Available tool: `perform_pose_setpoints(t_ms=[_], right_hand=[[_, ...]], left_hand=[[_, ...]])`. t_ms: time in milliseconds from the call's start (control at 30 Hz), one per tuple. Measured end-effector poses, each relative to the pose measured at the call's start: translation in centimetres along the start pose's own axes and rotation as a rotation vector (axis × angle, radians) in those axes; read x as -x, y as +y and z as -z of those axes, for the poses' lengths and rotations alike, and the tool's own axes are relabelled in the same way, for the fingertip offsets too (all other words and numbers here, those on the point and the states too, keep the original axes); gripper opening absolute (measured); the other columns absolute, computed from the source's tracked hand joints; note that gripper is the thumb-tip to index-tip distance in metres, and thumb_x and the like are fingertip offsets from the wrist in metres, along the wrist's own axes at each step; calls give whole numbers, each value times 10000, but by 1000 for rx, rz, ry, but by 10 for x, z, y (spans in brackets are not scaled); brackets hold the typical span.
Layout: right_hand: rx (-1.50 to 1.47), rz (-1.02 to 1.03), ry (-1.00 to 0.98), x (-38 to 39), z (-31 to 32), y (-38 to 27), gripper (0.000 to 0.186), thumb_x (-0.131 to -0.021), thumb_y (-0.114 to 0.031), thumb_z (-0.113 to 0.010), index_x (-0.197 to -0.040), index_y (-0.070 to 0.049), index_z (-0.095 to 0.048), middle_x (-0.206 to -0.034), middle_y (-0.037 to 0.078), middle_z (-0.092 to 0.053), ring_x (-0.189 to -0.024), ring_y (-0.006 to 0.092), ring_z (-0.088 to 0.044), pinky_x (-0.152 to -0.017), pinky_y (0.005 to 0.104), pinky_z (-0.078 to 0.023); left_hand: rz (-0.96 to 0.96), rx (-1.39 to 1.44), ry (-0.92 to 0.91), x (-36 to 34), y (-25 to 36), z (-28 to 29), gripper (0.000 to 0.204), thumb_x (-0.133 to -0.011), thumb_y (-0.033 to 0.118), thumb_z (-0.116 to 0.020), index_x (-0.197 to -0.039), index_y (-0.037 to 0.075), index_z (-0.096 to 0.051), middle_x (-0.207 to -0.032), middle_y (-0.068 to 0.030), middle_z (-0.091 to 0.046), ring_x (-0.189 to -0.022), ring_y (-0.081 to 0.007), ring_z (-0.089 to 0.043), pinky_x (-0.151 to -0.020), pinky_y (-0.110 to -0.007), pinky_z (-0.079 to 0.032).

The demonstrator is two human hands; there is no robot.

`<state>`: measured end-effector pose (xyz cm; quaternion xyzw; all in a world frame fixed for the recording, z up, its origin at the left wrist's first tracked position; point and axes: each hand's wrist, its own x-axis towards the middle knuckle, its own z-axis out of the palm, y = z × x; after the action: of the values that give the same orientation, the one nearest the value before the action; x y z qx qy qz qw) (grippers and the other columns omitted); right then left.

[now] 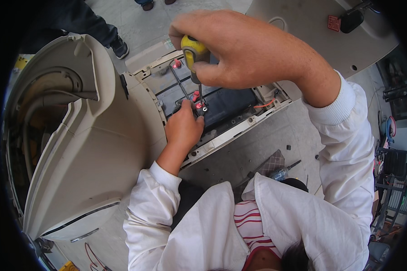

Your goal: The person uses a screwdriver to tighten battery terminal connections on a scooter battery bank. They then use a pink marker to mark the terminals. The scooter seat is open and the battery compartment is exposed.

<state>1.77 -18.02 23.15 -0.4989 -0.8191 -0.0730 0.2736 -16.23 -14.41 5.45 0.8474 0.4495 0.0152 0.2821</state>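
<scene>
My right hand is wrapped round a screwdriver with a yellow and dark grip, its shaft pointing down at a red-capped terminal on a dark battery. My left hand is closed at that terminal, fingers on a small dark connector with a metal ring beside it; its exact shape is partly hidden. More red terminal covers and dark cables sit among the batteries in a cream frame. An orange wire runs at the right of the battery.
A large beige vehicle body fills the left. Another person's legs and shoe are at upper left. A beige panel lies at upper right. A blue tool rests on the floor near me; clutter lines the right edge.
</scene>
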Motion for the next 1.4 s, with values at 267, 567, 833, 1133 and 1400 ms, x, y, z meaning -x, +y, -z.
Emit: perform_pose_setpoints(t_ms=[267, 567, 833, 1133, 1400], right_hand=[[-60, -167, -84, -1, 7, -9, 275, -808, -147, -725, -985, -23, -556, -745, 163, -576, -664, 362, -563, -621, 419, -457], [-224, -189, 4, 13, 18, -10, 251, -860, -145, -701, -1009, -14, -547, -888, 225, -629, -873, 420, -629, -757, 457, -497], [-255, -310, -38, 19, 21, 3, 264, -870, -151, -706, -1030, -19, -543, -876, 218, -628, -863, 408, -635, -743, 440, -502], [-278, -315, -17, 24, 24, 5, 259, -870, -142, -708, -1033, -22, -548, -834, 205, -636, -806, 382, -652, -706, 421, -510], [-255, -309, -32, 25, 27, 4, 267, -872, -151, -706, -1039, -18, -546, -836, 207, -631, -808, 383, -648, -707, 426, -506]], left_hand=[[-29, -27, 2, 3, 0, 2, 462, -814, 259, -745, -1264, 207, -648, -836, -94, -712, -851, -328, -702, -756, -451, -535], [-8, 58, 12, 2, -5, 1, 467, -818, 255, -751, -1272, 260, -641, -816, -60, -685, -810, -278, -690, -722, -421, -525], [-31, 80, -21, 2, -2, 4, 491, -816, 225, -769, -1284, 267, -628, -794, -37, -666, -777, -243, -674, -705, -394, -513], [-34, 59, -35, 4, -2, 4, 493, -827, 217, -767, -1291, 284, -617, -808, -35, -660, -793, -244, -674, -712, -397, -511], [-32, 60, -53, 4, 3, 5, 447, -837, 207, -752, -1259, 278, -625, -800, -46, -668, -801, -273, -674, -699, -417, -499]])
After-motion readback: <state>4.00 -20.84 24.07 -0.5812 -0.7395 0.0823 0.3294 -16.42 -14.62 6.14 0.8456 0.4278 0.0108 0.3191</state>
